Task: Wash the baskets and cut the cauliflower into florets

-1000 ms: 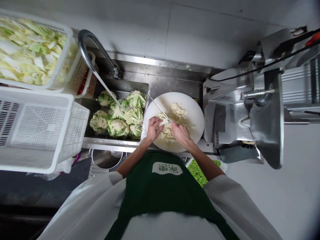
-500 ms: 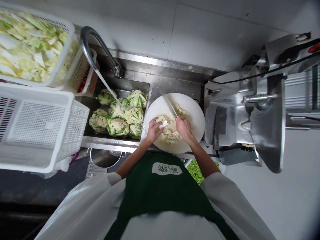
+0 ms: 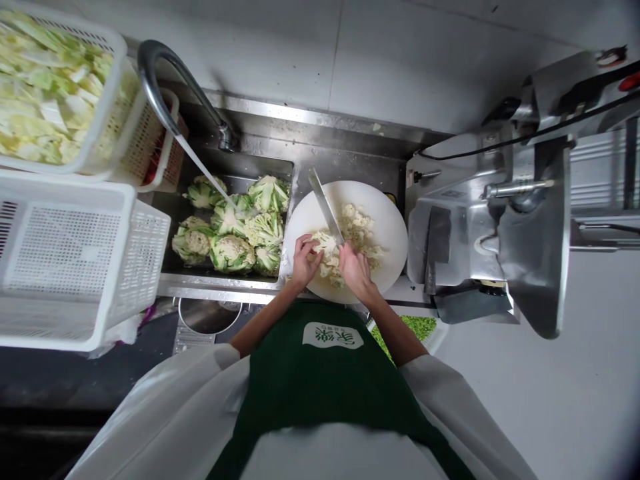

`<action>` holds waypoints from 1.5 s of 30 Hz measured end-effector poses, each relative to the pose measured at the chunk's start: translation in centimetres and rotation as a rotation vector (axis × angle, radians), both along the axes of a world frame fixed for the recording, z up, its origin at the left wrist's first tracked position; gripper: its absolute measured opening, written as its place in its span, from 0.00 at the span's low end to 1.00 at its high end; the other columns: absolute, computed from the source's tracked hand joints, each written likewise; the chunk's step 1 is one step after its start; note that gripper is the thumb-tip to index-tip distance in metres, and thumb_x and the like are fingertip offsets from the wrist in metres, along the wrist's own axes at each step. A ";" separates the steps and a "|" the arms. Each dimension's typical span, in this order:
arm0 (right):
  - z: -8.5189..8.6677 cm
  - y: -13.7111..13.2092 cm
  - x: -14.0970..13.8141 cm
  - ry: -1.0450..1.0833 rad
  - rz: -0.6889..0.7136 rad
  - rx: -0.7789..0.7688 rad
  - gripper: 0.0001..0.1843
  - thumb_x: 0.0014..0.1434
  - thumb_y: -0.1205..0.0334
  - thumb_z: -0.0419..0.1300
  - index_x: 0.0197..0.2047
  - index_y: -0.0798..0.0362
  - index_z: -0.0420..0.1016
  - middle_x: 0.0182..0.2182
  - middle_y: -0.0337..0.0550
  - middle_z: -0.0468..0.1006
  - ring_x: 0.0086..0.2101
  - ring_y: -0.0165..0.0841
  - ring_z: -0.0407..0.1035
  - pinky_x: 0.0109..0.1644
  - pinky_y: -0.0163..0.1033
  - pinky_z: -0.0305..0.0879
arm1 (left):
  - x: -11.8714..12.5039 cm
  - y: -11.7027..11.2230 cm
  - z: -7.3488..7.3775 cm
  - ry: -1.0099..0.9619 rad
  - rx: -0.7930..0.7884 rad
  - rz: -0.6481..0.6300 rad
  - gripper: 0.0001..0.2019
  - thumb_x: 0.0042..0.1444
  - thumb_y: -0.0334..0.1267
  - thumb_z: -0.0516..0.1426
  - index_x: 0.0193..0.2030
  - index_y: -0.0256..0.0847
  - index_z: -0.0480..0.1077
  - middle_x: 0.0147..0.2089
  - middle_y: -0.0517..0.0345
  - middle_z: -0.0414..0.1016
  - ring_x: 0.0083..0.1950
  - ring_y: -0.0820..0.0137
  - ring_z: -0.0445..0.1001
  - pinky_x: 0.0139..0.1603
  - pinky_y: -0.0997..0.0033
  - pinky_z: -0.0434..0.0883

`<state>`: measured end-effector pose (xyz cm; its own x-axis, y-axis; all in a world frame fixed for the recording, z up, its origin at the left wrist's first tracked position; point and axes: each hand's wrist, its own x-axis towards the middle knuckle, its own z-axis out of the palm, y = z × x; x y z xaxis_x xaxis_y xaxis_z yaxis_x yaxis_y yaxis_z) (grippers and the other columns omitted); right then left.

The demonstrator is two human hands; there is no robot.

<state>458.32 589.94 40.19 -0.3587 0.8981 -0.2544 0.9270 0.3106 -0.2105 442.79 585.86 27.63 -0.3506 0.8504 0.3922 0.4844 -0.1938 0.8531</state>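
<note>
A round white cutting board (image 3: 393,227) lies on the metal counter beside the sink. On its left part my left hand (image 3: 305,261) is closed on a pale cauliflower piece (image 3: 325,244), fingertips curled around its left side. My right hand (image 3: 356,270) grips the handle of a knife (image 3: 326,205), which is hidden in the fist. The long blade points away and to the left, its lower part against the right side of the held piece. Cut cauliflower florets (image 3: 361,227) are scattered over the board, some partly covered by my right hand.
Left, several leafy cauliflower heads (image 3: 233,254) sit in the sink (image 3: 287,180) under a running faucet (image 3: 159,100). Beyond are a basket of cut cabbage (image 3: 117,87) and a white crate (image 3: 127,227). A metal slicing machine (image 3: 535,247) stands right. Chopped greens (image 3: 417,327) lie below the counter edge.
My right hand and the knife have shifted left, bringing the blade to the cauliflower piece. My left hand still holds it. The whole view has shifted slightly.
</note>
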 end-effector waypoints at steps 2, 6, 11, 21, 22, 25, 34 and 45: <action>-0.5 0.0 -0.4 -0.020 0.010 -0.009 0.25 0.79 0.58 0.39 0.65 0.59 0.68 0.42 0.55 0.85 0.42 0.41 0.80 0.46 0.38 0.67 | -0.1 0.1 0.0 0.003 -0.004 -0.023 0.09 0.68 0.43 0.61 0.49 0.41 0.74 0.61 0.44 0.69 0.53 0.63 0.77 0.43 0.64 0.82; -1.6 0.7 -1.3 -0.071 0.022 -0.005 0.25 0.77 0.62 0.41 0.70 0.61 0.63 0.44 0.58 0.84 0.45 0.43 0.80 0.49 0.41 0.69 | -0.7 0.5 0.1 0.017 0.001 -0.041 0.09 0.67 0.44 0.62 0.47 0.41 0.72 0.58 0.45 0.71 0.55 0.61 0.76 0.43 0.64 0.80; -2.5 2.5 -1.0 -0.052 0.002 -0.061 0.21 0.77 0.62 0.44 0.63 0.60 0.71 0.44 0.58 0.84 0.44 0.42 0.80 0.48 0.40 0.69 | -1.9 0.6 0.3 0.081 -0.044 -0.100 0.19 0.65 0.44 0.64 0.59 0.42 0.70 0.53 0.47 0.72 0.47 0.64 0.74 0.46 0.62 0.78; 0.3 0.3 -0.3 0.025 -0.059 -0.008 0.23 0.78 0.58 0.39 0.59 0.59 0.71 0.40 0.55 0.84 0.40 0.42 0.79 0.43 0.38 0.67 | -1.5 -1.2 -0.2 0.007 -0.046 -0.030 0.10 0.69 0.45 0.60 0.49 0.42 0.74 0.47 0.53 0.71 0.34 0.74 0.72 0.38 0.70 0.77; 0.2 -0.1 -0.6 0.023 -0.048 -0.015 0.24 0.78 0.58 0.39 0.59 0.59 0.71 0.40 0.55 0.84 0.40 0.42 0.79 0.44 0.39 0.67 | -1.4 -1.2 -0.3 0.003 -0.050 -0.030 0.10 0.69 0.45 0.60 0.49 0.42 0.74 0.48 0.53 0.71 0.33 0.74 0.72 0.37 0.70 0.77; -0.6 -0.6 -1.5 0.000 -0.023 -0.048 0.24 0.78 0.60 0.39 0.63 0.60 0.70 0.41 0.56 0.84 0.42 0.43 0.80 0.47 0.40 0.69 | -1.3 -1.1 -0.2 0.014 -0.065 -0.049 0.10 0.70 0.46 0.59 0.49 0.42 0.73 0.49 0.51 0.72 0.34 0.74 0.72 0.38 0.69 0.77; -3.1 2.8 -2.0 -0.005 -0.031 -0.097 0.21 0.77 0.59 0.43 0.59 0.59 0.72 0.46 0.57 0.83 0.46 0.43 0.79 0.49 0.39 0.67 | -2.8 0.0 1.3 0.101 -0.097 -0.294 0.17 0.70 0.41 0.56 0.63 0.43 0.70 0.60 0.45 0.75 0.56 0.61 0.77 0.51 0.61 0.79; 1.3 -1.2 -1.6 0.008 -0.042 -0.046 0.24 0.78 0.58 0.38 0.61 0.59 0.69 0.43 0.56 0.84 0.43 0.42 0.80 0.46 0.39 0.68 | -0.3 -2.1 0.2 -0.039 -0.094 0.024 0.12 0.69 0.47 0.59 0.52 0.42 0.72 0.47 0.54 0.75 0.31 0.76 0.74 0.31 0.74 0.73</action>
